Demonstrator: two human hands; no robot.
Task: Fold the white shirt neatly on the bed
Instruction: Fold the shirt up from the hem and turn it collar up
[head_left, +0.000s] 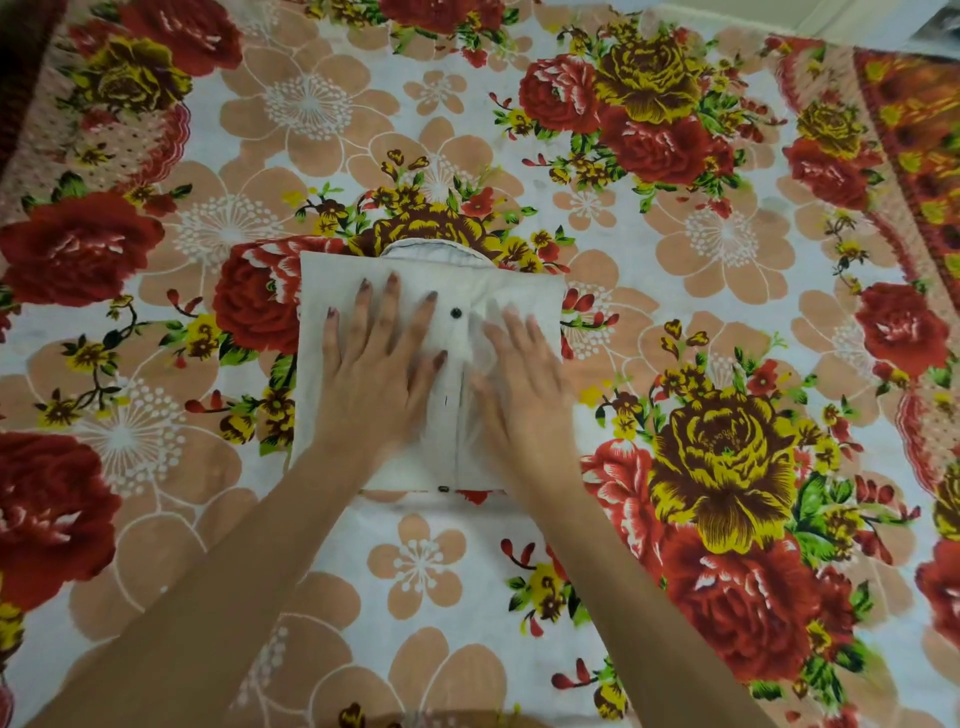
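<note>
Forearms (270, 561) lead to left hand (371, 369) and right hand (522, 379), fingers (387, 306) flat and released, pressing the white shirt (332, 280) either side of its placket (457, 431), collar (436, 253) far.

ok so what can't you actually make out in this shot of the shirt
All in the head view:
- Middle of the white shirt: covered by the left hand and right hand, both flat on it.
- Sleeves: none show; any folded layers sit under the top panel.
- Right hand's fingertips: blurred.
- Near edge of the bed: cut off by the bottom of the frame.
</note>
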